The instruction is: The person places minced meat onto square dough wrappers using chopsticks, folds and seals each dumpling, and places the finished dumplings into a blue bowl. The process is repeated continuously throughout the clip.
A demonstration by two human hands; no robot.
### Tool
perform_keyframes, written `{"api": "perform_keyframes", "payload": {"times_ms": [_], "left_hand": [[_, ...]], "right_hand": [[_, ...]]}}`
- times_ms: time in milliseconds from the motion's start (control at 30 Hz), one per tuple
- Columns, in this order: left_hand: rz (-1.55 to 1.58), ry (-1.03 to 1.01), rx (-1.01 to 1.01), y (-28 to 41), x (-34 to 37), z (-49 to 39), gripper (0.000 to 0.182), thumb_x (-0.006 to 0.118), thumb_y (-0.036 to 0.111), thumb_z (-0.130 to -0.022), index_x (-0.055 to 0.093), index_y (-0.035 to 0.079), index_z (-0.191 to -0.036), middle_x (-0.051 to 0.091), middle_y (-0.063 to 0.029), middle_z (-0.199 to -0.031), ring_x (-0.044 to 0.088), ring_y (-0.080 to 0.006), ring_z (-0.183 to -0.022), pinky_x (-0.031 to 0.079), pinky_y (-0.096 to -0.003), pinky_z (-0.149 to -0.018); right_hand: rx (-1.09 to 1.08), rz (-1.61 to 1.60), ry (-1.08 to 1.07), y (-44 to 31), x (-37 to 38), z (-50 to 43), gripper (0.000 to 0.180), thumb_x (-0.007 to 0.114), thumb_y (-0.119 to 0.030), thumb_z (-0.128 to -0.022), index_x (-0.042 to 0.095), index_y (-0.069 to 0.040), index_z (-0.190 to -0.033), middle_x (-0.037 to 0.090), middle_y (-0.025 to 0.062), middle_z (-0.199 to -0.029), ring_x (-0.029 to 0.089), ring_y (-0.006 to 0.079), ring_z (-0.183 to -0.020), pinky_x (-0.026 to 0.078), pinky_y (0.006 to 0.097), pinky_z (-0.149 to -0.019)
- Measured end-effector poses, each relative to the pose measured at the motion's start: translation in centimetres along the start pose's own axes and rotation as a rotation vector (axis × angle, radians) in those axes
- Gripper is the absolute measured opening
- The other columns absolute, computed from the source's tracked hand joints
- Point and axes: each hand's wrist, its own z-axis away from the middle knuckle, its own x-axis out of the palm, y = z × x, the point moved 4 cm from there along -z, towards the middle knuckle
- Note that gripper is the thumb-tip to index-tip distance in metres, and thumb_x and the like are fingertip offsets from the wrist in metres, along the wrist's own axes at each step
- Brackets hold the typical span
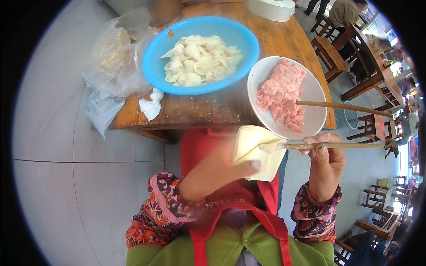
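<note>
My left hand holds thin, pale yellow dough wrappers over my lap, the thumb lying across their face. Between the fingers of my right hand is a wooden chopstick, its tip pressed against a fold of the top wrapper. Pink minced meat fills part of a white bowl at the table's right corner. A second chopstick is stuck in that meat and sticks out past the rim. Farther back, a blue plastic basin contains many filled wontons.
A clear plastic bag with pale contents lies left of the basin on the wooden table. Near the front edge is a crumpled white tissue. A large paper roll stands at the back. Stools and people fill the right side.
</note>
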Motion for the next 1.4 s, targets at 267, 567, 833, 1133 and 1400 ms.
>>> {"api": "perform_keyframes", "payload": {"times_ms": [267, 567, 833, 1133, 1400], "left_hand": [[-0.185, 0.112, 0.012, -0.2, -0.9, 0.3, 0.042, 0.061, 0.008, -0.091, 0.051, 0.001, -0.131, 0.060, -0.0018, -0.116, 0.054, -0.0056, -0.096, 0.046, -0.0234, -0.081], [-0.793, 0.214, 0.462, 0.1, -5.6, 2.2, 0.036, 0.055, 0.004, -0.092, 0.051, -0.003, -0.127, 0.059, -0.0144, -0.122, 0.060, -0.0224, -0.106, 0.047, -0.0337, -0.092], [0.188, 0.071, -0.193, -2.2, -3.6, 1.7, 0.033, 0.046, 0.014, -0.100, 0.053, -0.004, -0.126, 0.061, -0.0103, -0.121, 0.060, -0.0179, -0.107, 0.046, -0.0310, -0.094], [0.467, 0.029, -0.215, -2.8, -2.8, 2.8, 0.036, 0.052, 0.018, -0.097, 0.053, -0.002, -0.127, 0.062, -0.0074, -0.117, 0.061, -0.0141, -0.101, 0.049, -0.0304, -0.087], [0.166, 0.170, -0.016, -1.4, -2.8, 2.9, 0.030, 0.052, 0.013, -0.096, 0.056, 0.001, -0.122, 0.063, -0.0059, -0.111, 0.061, -0.0108, -0.093, 0.048, -0.0269, -0.080]], "right_hand": [[-0.029, 0.152, -0.041, -0.3, 0.9, 0.3, 0.016, 0.058, -0.005, -0.094, 0.055, 0.005, -0.106, 0.066, 0.0159, -0.098, 0.065, 0.0226, -0.091, 0.052, 0.0342, -0.083], [-0.126, -0.021, -0.139, -2.4, 2.7, 1.2, 0.010, 0.051, 0.001, -0.093, 0.053, 0.004, -0.102, 0.065, 0.0192, -0.093, 0.065, 0.0235, -0.081, 0.053, 0.0339, -0.076], [-0.039, 0.136, -0.027, -1.2, 3.1, -0.6, 0.016, 0.056, -0.005, -0.094, 0.053, 0.005, -0.107, 0.065, 0.0164, -0.090, 0.062, 0.0199, -0.078, 0.051, 0.0317, -0.075], [-0.142, 0.250, -0.040, -2.2, 4.4, -0.2, 0.016, 0.056, -0.003, -0.093, 0.053, 0.004, -0.108, 0.065, 0.0160, -0.093, 0.062, 0.0200, -0.079, 0.051, 0.0322, -0.075], [-0.830, 0.701, -0.723, -5.4, 9.0, 2.4, 0.031, 0.072, -0.002, -0.064, 0.069, -0.005, -0.095, 0.064, 0.0179, -0.107, 0.066, 0.0263, -0.082, 0.057, 0.0311, -0.066]]}}
